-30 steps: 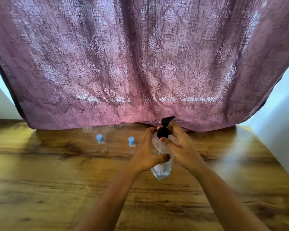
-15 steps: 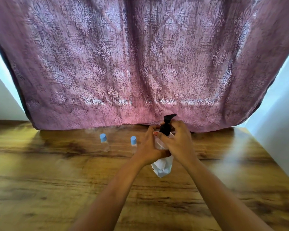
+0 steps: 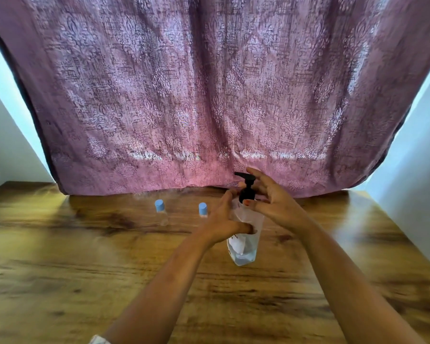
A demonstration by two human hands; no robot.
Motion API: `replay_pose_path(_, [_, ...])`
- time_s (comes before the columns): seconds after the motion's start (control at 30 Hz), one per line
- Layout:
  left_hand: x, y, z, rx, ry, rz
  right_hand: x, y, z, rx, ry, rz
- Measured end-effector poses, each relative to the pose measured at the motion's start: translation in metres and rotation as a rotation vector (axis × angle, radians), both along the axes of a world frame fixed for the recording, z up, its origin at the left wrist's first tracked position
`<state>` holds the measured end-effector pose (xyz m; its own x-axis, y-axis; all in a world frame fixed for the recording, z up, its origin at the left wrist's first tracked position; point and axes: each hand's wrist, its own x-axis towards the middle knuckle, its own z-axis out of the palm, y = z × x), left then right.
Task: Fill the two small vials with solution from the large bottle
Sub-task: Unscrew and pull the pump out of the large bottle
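Two-handed twist-off: keep left hand (image 3: 222, 225) clamped round large bottle (image 3: 245, 247) upright on table (image 3: 85, 269), close right hand (image 3: 277, 206), fingers (image 3: 265, 182) loose and spread, on pump collar (image 3: 247, 193) (vials (image 3: 161, 214) (image 3: 203, 210) capped, just left), turn without tipping.

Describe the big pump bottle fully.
The large bottle is clear plastic with a white label, a little liquid low inside, and a black pump on top, spout pointing left. It stands roughly upright over the wooden table. The left hand grips its body; the right hand touches the pump collar by thumb, fingers spread.
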<state>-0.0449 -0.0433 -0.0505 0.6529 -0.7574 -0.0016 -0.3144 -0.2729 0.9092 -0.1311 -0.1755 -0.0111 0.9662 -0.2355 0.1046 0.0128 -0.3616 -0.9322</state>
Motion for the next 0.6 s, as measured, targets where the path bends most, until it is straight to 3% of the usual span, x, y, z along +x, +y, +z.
replay_pose_path(0.2, [-0.010, 0.015, -0.006, 0.003, -0.024, -0.087, -0.005, 0.032, -0.014, -0.214, -0.120, -0.336])
replay_pose_path(0.37, [-0.006, 0.033, -0.021, -0.027, -0.075, -0.173, -0.015, 0.049, -0.021, -0.145, -0.175, -0.296])
replay_pose_path(0.5, [-0.009, 0.026, -0.033, -0.113, -0.017, -0.079, -0.014, 0.044, -0.030, -0.050, -0.215, -0.333])
replay_pose_path(0.6, [-0.015, 0.023, -0.037, -0.251, -0.033, -0.054, -0.015, 0.040, -0.035, 0.017, -0.273, -0.212])
